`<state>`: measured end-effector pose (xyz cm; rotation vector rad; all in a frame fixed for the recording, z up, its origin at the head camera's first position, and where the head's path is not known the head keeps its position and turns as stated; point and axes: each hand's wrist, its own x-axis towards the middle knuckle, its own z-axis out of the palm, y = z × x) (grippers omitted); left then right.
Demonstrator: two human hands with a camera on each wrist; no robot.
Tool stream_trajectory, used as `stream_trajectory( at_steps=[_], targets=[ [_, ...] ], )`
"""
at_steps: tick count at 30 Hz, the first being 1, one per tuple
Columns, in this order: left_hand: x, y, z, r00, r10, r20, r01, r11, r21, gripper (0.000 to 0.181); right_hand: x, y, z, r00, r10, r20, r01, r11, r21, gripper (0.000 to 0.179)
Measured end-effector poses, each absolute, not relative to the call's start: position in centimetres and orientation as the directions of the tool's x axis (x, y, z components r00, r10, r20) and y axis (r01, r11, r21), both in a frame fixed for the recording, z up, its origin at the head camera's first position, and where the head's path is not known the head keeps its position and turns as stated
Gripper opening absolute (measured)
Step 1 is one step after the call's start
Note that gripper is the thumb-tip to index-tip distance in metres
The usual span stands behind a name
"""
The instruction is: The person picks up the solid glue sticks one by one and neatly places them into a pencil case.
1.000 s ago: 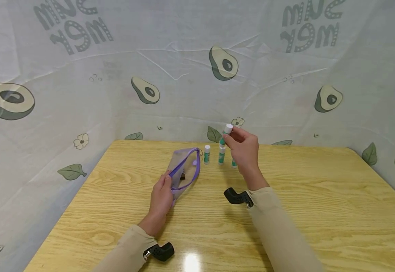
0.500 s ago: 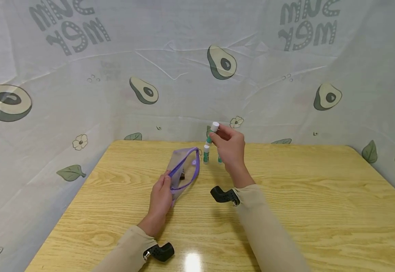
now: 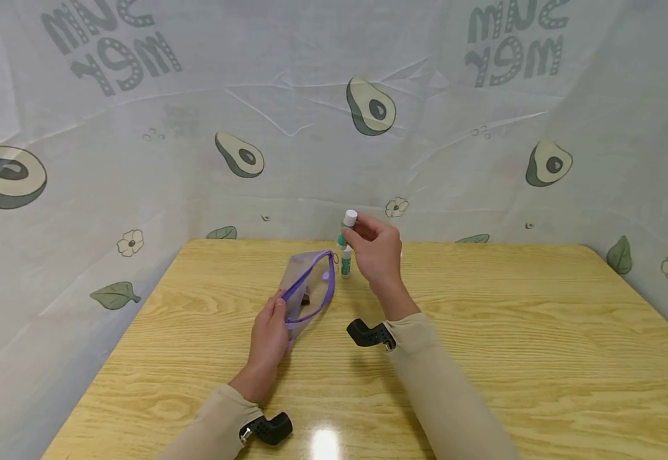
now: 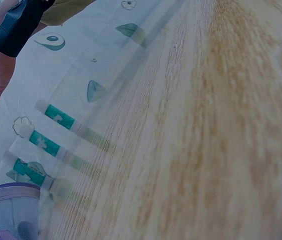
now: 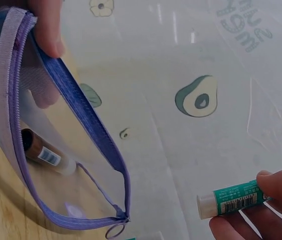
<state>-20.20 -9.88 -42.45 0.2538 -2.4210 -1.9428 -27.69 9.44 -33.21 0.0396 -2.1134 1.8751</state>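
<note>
My left hand (image 3: 269,332) grips the near side of a see-through mesh zip pouch (image 3: 302,265) with purple edging, its mouth open toward the right. Inside it lies a small tube (image 5: 51,156) with a dark brown end and a barcode label. In my right hand (image 3: 378,255) a white-capped glue stick (image 3: 349,220) with a green label is pinched between thumb and fingers, raised just right of the pouch. Below it another glue stick (image 3: 346,263) stands upright on the table. The left wrist view shows three standing glue sticks (image 4: 45,142); my right hand hides most of them from the head camera.
The wooden table (image 3: 512,332) reaches back to a pale curtain (image 3: 305,96) printed with avocados and leaves. A small ring (image 5: 116,230) hangs from the pouch's zipper end. Each wrist carries a black camera mount (image 3: 371,333).
My right hand has moved left with the glue stick, from above the standing sticks on the right to beside the pouch. The left hand and pouch have stayed in place.
</note>
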Motion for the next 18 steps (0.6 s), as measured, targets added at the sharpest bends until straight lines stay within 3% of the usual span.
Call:
stream_trajectory(
  at_steps=[18],
  targets=[
    [-20.2, -9.9, -42.4, -0.988, -0.135, -0.081, -0.106, 0.187, 0.977, 0.051, -27.3, 8.2, -33.7, -0.956, 0.155, 0.250, -0.226, 0.156, -0.961, 0.046]
  ],
)
